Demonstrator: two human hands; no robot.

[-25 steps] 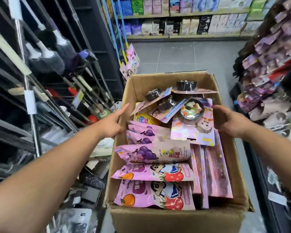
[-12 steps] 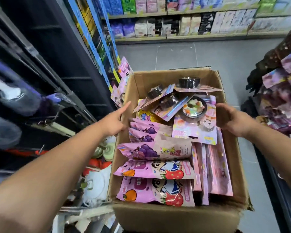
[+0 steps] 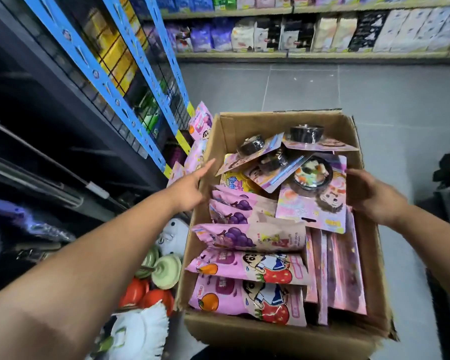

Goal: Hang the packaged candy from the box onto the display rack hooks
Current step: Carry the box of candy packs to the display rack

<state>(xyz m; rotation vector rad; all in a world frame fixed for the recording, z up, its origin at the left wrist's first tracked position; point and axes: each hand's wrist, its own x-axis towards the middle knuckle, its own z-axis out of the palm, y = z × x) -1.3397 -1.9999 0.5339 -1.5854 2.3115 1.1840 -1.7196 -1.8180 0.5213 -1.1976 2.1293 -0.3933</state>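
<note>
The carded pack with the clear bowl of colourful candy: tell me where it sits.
In the head view, the carded bowl pack lies on top inside the cardboard box, toward its far right, just left of the right hand and above the upright pink packets.

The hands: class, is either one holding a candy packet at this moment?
No: the left hand and right hand press the outer walls of the cardboard box, with every packet lying inside.

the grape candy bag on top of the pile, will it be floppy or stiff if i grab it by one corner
The grape candy bag looks like a soft, puffy pouch with creased edges, so it will probably sag from a corner. Its film looks glossy, so possibly a bit slippery. It lies loose on other bags, so it should lift free easily.
</note>
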